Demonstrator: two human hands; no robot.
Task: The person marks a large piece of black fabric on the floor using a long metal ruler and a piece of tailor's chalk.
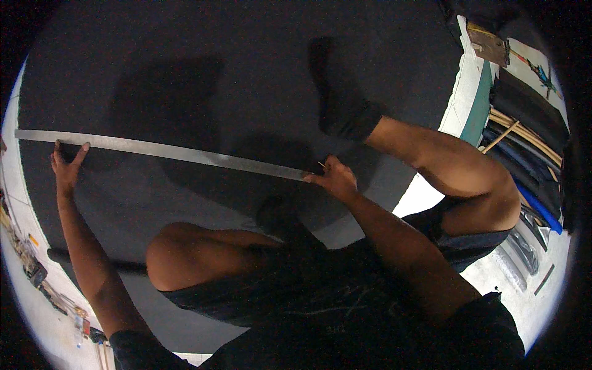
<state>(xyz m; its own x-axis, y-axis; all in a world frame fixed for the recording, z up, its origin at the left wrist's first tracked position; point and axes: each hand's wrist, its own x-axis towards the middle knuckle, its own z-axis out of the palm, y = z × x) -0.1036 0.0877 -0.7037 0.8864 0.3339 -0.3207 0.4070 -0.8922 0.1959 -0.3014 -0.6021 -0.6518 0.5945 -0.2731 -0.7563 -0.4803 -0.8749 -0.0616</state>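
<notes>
A long flat metal ruler (185, 152) lies across a wide sheet of dark fabric (265, 68), slanting down from the far left toward the middle. My left hand (69, 163) is by its left part, thumb and fingers spread, the tips touching its near edge. At its right end is my right hand (339, 180), with the thumb against the ruler and the other fingers curled. Out of those fingers pokes the tip of a thin pale stick-like thing (320, 164); the rest is hidden and its kind cannot be told.
My bent legs rest on the fabric, a dark-socked foot (345, 117) beyond my right hand. On the right, rolled dark materials (530, 105) and wooden sticks (524, 135) lie on the white floor (481, 283). Tools and small items (37, 271) line the left side.
</notes>
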